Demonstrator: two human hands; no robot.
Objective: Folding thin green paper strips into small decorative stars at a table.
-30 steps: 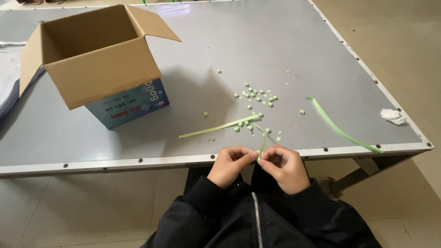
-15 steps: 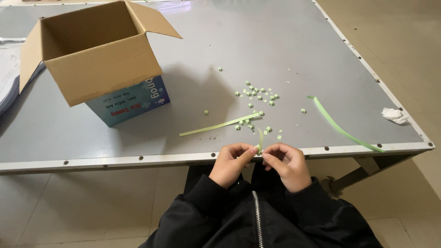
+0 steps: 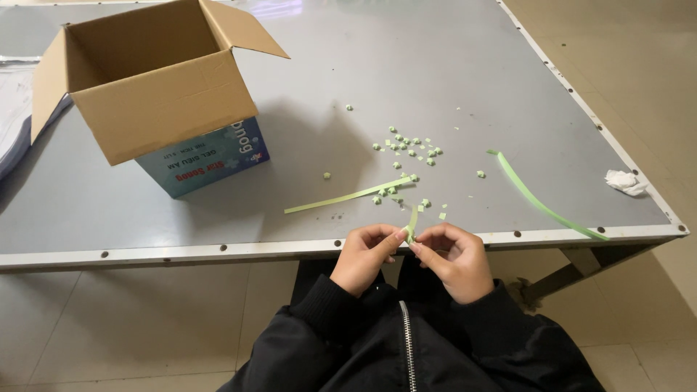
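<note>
Between the two hands, just off the near edge of the desk [image 3: 218, 250], a short green paper strip [image 3: 412, 221] stands pinched at its lower end, its long axis running up and slightly away from the body toward the desk top. Fingertips [image 3: 403, 234] of the left hand [image 3: 363, 255] and those of the right hand [image 3: 454, 260] close narrowly on that lower end from either side, so both hands are equally near; the free upper end rises above them. Just beyond it, on the desk, lies a longer green strip [image 3: 348, 196], its axis running left to right and tilted. Around and past that strip small green folded pieces [image 3: 406, 145] are scattered. Farther right another long green strip [image 3: 544, 207] curves toward the desk corner, near a crumpled white tissue [image 3: 624, 181]. At far left an open cardboard box [image 3: 156, 94] stands well apart.
</note>
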